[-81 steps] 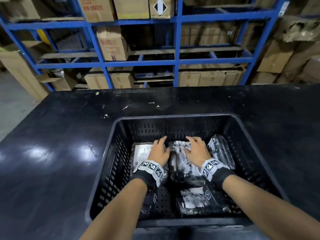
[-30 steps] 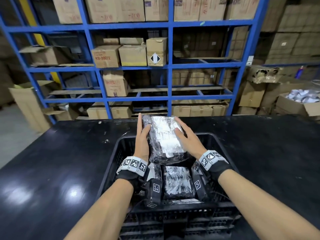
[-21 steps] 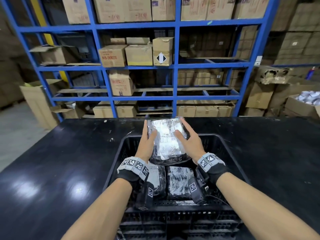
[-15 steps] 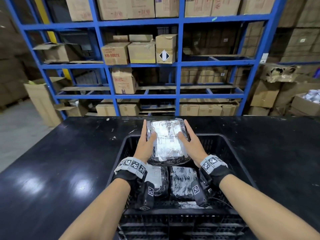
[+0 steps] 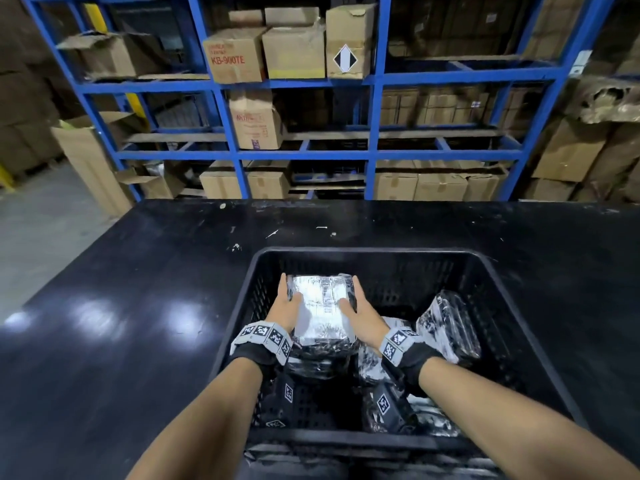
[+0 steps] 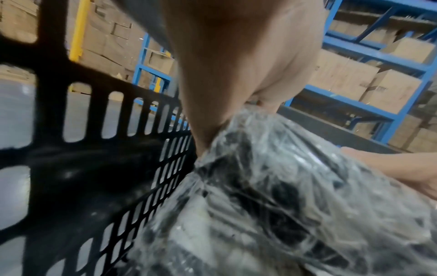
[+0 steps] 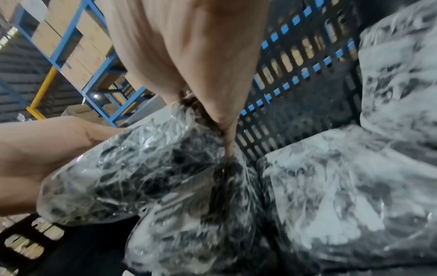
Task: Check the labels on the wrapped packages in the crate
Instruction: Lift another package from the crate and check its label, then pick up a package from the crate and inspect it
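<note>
A black package (image 5: 320, 308) wrapped in clear film, white barcode label facing up, is held low inside the black slatted crate (image 5: 363, 251). My left hand (image 5: 288, 304) grips its left edge and my right hand (image 5: 358, 308) grips its right edge, thumbs on top. In the left wrist view my left hand (image 6: 236, 61) meets the package (image 6: 283, 205) next to the crate wall (image 6: 78, 134). In the right wrist view my right hand (image 7: 189, 52) is on the package (image 7: 141, 168). More wrapped packages (image 5: 450, 329) (image 7: 354, 196) lie in the crate's right half.
The crate stands on a glossy black table (image 5: 121, 306) near its front edge. Behind the table is blue shelving (image 5: 304, 154) stacked with cardboard boxes (image 5: 235, 57). More boxes pile up at the right (image 5: 571, 150). Grey floor (image 5: 34, 230) lies to the left.
Both hands have brought the labelled package down from above the crate's far rim to low inside the crate, towards its left side. The grip has not changed.
</note>
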